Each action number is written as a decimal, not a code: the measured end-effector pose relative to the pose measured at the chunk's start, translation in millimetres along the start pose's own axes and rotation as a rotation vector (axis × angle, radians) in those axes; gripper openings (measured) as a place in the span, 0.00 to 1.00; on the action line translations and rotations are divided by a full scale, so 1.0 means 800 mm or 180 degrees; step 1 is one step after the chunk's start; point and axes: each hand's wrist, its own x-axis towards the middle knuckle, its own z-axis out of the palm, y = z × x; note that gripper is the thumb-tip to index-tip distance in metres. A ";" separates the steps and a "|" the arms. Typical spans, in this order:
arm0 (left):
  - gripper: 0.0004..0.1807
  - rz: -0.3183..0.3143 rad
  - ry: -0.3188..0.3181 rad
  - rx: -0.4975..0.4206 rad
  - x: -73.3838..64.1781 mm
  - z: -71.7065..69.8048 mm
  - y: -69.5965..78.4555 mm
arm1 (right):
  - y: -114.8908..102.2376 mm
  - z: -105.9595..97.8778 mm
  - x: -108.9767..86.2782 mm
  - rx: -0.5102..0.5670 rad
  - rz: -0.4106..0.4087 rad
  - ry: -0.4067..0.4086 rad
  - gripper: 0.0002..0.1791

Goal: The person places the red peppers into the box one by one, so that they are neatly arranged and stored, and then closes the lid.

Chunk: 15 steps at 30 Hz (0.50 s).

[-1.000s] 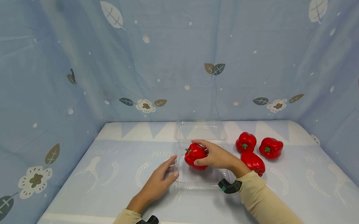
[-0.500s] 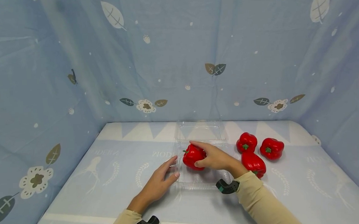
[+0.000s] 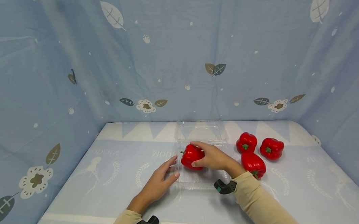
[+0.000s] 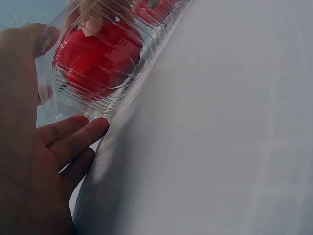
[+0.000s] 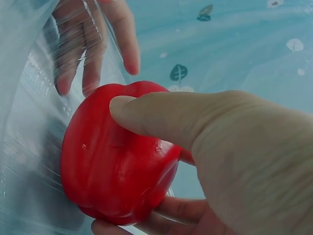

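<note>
From the head camera, the right hand grips a red pepper, thumb and fingers curled round it, low inside the clear plastic box near its left wall. The left hand lies flat, its straight fingers touching the box's left edge. Three more peppers wait on the mat to the right of the box, so I judge one of four is going in and three are left.

The left wrist camera shows the pepper through the ribbed box wall, with fingertips resting at its base.

The right wrist camera shows the thumb pressed over the pepper, which is not yet released.
</note>
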 end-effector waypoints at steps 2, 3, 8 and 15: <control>0.34 -0.0008 0.0003 0.0006 0.000 0.001 -0.001 | 0.000 0.001 0.000 -0.0006 -0.0010 -0.0009 0.46; 0.34 -0.0012 0.0008 0.0000 -0.001 0.001 -0.001 | 0.000 0.001 0.000 -0.0017 -0.0017 -0.0009 0.46; 0.34 -0.0019 0.0003 -0.0001 -0.001 0.001 0.000 | 0.000 0.003 0.001 -0.0071 -0.0035 0.0001 0.46; 0.34 0.0037 0.0013 -0.0031 0.001 0.000 -0.003 | -0.002 0.003 0.002 -0.0117 -0.0152 -0.0088 0.41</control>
